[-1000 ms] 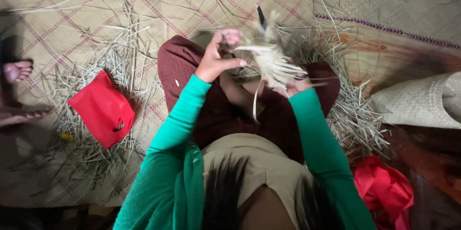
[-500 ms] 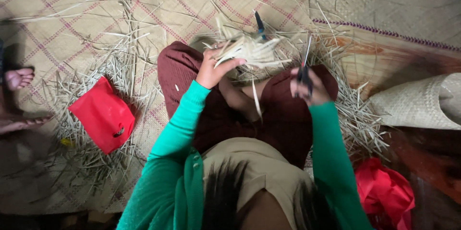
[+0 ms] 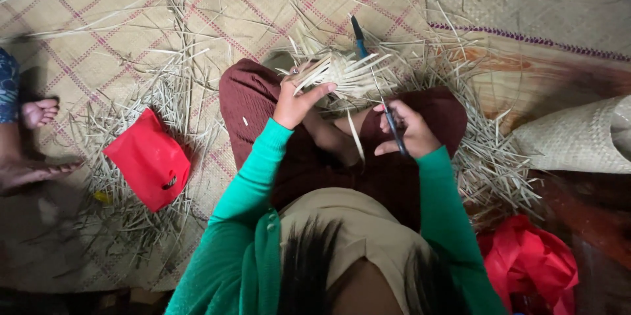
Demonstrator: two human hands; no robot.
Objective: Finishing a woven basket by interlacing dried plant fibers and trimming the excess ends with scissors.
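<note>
Left hand: your left hand (image 3: 296, 101) is raised over your left knee, arm in a green sleeve bent at the elbow, palm turned away from you. Its fingers are clamped on the near edge of the straw bundle (image 3: 345, 73).
Right hand: your right hand (image 3: 407, 132) sits lower, above your right thigh, wrist bent inward. Its fingers are curled tight around the scissors (image 3: 393, 129), which stand nearly upright, with a thin tip poking above the hand toward the bundle.
Straw bundle: one fan of pale flat strips, held just past your knees, strips splaying up and to the right. One loose strip hangs down between your two hands.
Blue tool: one slim blue-handled tool (image 3: 359, 39) lies on the mat just beyond the bundle; you cannot tell what kind it is.
Lap: you sit cross-legged in dark maroon cloth, both knees in view.
Mat: one woven mat (image 3: 118, 19) with a red checked pattern lies under you, strewn with loose straw, thickest at your left and right sides.
Red things: two. One red pouch (image 3: 148, 160) lies on the straw to your left; one red bag (image 3: 529, 269) is bunched at your right hip.
Rolled mat: one rolled mat (image 3: 578, 137) lies at the far right.
Another person: two bare feet (image 3: 39, 112) show at the left edge, well apart from your hands.
</note>
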